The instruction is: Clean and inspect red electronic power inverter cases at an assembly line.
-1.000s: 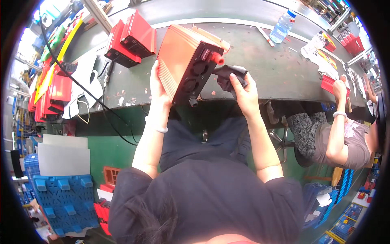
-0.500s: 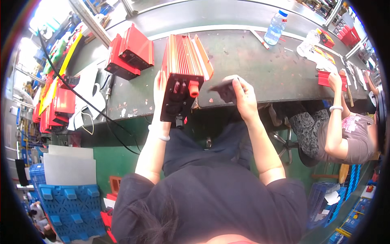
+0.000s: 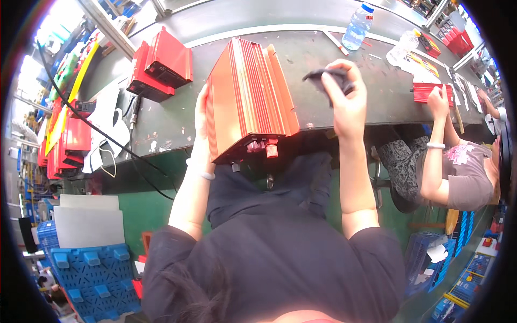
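Note:
My left hand [image 3: 201, 121] grips the left side of a red power inverter [image 3: 249, 91], with a ribbed metal case. The inverter is tilted, its ribbed top in view and its dark end panel facing me. Red terminals [image 3: 271, 148] stick out of that end, low over my lap. My right hand [image 3: 353, 102] is raised to the right of the inverter, apart from it. A crumpled dark cloth [image 3: 341, 79] is pinched between its thumb and fingers. Most of my left fingers are hidden behind the case.
Two red inverters [image 3: 169, 59] stand at the left on the dark workbench [image 3: 301, 59]. A black cable [image 3: 102, 126] hangs across the left. At the back right is a water bottle [image 3: 357, 28]. Farther right, a person's hand [image 3: 439, 102] holds another red case [image 3: 425, 92].
The inverter has been tipped so that more of its ribbed top shows and less of its end panel. My right hand has moved up and right with the cloth.

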`<state>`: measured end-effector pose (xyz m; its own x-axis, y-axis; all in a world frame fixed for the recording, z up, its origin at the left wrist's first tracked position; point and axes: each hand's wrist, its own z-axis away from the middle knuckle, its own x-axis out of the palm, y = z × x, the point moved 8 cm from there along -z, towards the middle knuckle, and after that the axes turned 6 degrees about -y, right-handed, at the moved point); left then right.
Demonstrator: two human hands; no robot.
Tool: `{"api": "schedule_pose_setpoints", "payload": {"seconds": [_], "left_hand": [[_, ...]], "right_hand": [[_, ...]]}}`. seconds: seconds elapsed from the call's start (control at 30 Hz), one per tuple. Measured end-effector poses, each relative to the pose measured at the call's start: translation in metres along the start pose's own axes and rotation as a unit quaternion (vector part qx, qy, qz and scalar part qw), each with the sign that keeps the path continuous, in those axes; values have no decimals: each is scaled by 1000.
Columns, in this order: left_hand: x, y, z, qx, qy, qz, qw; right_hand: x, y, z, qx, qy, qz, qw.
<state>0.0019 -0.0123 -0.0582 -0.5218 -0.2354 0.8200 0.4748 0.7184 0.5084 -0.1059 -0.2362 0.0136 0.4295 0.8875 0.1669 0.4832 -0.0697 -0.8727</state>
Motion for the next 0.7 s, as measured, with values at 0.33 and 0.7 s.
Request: {"api": "schedule_pose_setpoints", "payload": {"seconds": [0.33,0.7], "left_hand": [[-23,-10,1,-111,148,114,976],[1,-48,-61,-261,39,-13,965]], "right_hand": [[24,15,-27,112,-208,141,961],[-15,85,36,223,-23,-180,958]]}}
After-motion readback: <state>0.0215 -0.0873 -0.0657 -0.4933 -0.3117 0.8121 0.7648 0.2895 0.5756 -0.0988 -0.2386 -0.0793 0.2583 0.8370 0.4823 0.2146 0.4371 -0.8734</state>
